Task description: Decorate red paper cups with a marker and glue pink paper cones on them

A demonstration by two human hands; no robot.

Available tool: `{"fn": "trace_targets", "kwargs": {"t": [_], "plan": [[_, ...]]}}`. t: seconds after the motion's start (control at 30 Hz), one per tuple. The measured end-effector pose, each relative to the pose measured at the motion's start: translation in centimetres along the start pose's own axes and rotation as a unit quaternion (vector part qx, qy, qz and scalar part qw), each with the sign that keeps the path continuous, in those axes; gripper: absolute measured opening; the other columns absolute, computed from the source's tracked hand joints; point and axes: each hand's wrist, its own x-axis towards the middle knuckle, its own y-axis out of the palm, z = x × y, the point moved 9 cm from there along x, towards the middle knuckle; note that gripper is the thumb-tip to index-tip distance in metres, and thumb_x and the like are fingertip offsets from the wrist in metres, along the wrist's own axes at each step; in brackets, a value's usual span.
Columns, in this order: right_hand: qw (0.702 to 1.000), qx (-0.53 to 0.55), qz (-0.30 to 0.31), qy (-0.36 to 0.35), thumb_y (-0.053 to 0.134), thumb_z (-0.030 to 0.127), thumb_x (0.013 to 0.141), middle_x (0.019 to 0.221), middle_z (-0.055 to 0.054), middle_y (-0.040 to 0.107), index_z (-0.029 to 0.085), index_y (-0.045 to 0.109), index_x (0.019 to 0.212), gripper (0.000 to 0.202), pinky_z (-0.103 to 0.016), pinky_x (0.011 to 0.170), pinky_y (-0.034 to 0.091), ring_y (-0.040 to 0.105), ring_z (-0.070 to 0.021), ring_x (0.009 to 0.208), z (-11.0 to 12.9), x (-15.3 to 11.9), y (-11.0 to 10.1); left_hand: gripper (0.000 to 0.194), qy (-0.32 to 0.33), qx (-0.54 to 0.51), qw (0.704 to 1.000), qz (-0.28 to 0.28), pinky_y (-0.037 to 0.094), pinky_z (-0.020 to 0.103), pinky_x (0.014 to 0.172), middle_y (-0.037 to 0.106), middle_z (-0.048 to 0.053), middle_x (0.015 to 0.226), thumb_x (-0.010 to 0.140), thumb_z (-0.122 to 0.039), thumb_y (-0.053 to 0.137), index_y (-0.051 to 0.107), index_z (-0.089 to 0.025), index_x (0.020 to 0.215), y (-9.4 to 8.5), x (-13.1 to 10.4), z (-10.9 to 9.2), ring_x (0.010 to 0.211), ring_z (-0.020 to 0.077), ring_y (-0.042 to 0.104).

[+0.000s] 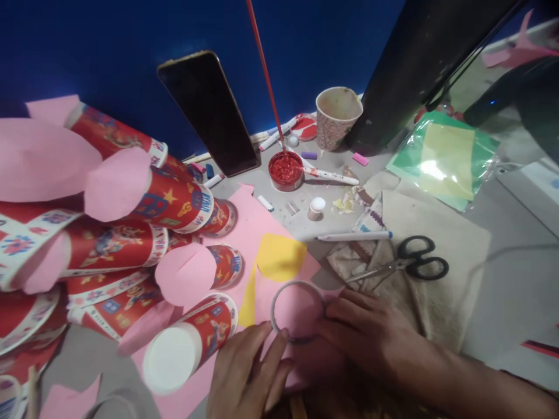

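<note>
A thin grey ring (273, 302) lies on pink paper (271, 294) near the bottom middle. My left hand (248, 372) is at its lower left, with the fingertips pressed against the rim. From the right, my right hand (371, 326) reaches in, fingers bent and close together on the ring's right edge; its fingertips are partly hidden. A yellow piece of paper (282, 256) lies just beyond the ring. Black-handled scissors (421, 256) rest on a beige cloth (449, 273), above my right forearm.
Red printed paper cups (174, 198) with pink paper pieces crowd the left side. A phone (209, 110) leans against the blue wall. Behind the paper stand a tub of red paint (286, 174) with a stick and a paper cup (334, 119). Markers (356, 236) and a plastic packet (445, 157) lie around.
</note>
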Motion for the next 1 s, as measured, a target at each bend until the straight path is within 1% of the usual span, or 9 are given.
{"fn": "trace_targets", "kwargs": {"t": [0.1,0.17,0.3,0.43,0.57,0.73,0.87,1.0], "plan": [[1.0,0.015,0.002,0.002,0.054,0.014,0.106,0.089,-0.005,0.07,0.019,0.068,0.095,0.019,-0.035,0.07,0.046,0.06,-0.0206,0.079,-0.11,0.05,-0.17,0.03,-0.031,-0.017,0.999,0.006,0.054,0.037,0.102,0.069,0.012,0.121,0.098,-0.019,0.072,0.071,-0.019,0.128,-0.05,0.12,0.09,0.113,0.0243,0.066],[1.0,0.02,0.005,0.007,0.054,0.014,0.105,0.09,-0.005,0.07,0.019,0.068,0.093,0.019,-0.034,0.071,0.048,0.061,-0.0206,0.081,-0.22,0.02,-0.18,0.028,-0.027,-0.016,1.0,0.003,0.054,0.038,0.101,0.069,0.012,0.12,0.098,-0.019,0.072,0.071,-0.019,0.126,-0.2,0.32,-0.17,0.111,0.0243,0.066],[1.0,0.016,-0.004,0.016,0.054,0.014,0.105,0.09,-0.005,0.071,0.019,0.069,0.096,0.018,-0.034,0.072,0.049,0.061,-0.0202,0.08,-0.45,-0.08,-0.09,0.027,-0.021,-0.009,1.0,0.017,0.054,0.038,0.098,0.07,0.012,0.119,0.099,-0.021,0.071,0.072,-0.018,0.125,0.05,0.47,-0.03,0.11,0.0247,0.067],[1.0,0.003,-0.015,0.012,0.054,0.014,0.106,0.089,-0.005,0.07,0.018,0.069,0.093,0.02,-0.033,0.069,0.046,0.06,-0.0194,0.077,-0.45,-0.01,-0.03,0.03,-0.002,-0.005,1.0,0.018,0.056,0.037,0.096,0.072,0.013,0.118,0.098,-0.022,0.072,0.072,-0.018,0.128,0.06,0.42,-0.05,0.109,0.0253,0.068],[1.0,0.001,-0.009,0.011,0.052,0.014,0.106,0.085,-0.005,0.068,0.018,0.069,0.091,0.023,-0.034,0.066,0.044,0.057,-0.0194,0.074,-0.34,0.21,-0.25,0.035,-0.016,-0.02,1.0,0.011,0.056,0.037,0.096,0.073,0.013,0.117,0.097,-0.019,0.073,0.071,-0.018,0.132,-0.22,0.65,-0.04,0.108,0.0249,0.069],[1.0,-0.001,0.003,0.01,0.049,0.014,0.107,0.086,-0.006,0.068,0.015,0.071,0.098,0.024,-0.035,0.067,0.044,0.057,-0.0204,0.075,-0.2,0.32,-0.55,0.036,-0.036,-0.023,0.999,0.001,0.055,0.038,0.1,0.074,0.012,0.116,0.098,-0.016,0.072,0.07,-0.018,0.134,-0.5,0.97,-0.21,0.11,0.0253,0.069],[1.0,-0.004,0.002,0.014,0.049,0.014,0.107,0.088,-0.007,0.069,0.015,0.071,0.099,0.024,-0.035,0.068,0.045,0.058,-0.0204,0.077,-0.34,0.22,-0.42,0.037,-0.024,-0.027,0.999,0.007,0.055,0.038,0.1,0.074,0.013,0.118,0.097,-0.017,0.073,0.071,-0.017,0.134,-0.36,0.88,-0.17,0.11,0.0252,0.07],[1.0,-0.005,-0.001,0.012,0.048,0.013,0.107,0.088,-0.007,0.069,0.016,0.071,0.1,0.024,-0.034,0.069,0.045,0.058,-0.0202,0.077,-0.37,0.19,-0.29,0.037,0.0,-0.003,1.0,-0.003,0.057,0.035,0.093,0.074,0.012,0.116,0.097,-0.022,0.074,0.071,-0.019,0.134,-0.23,0.54,0.16,0.104,0.024,0.072]]}}
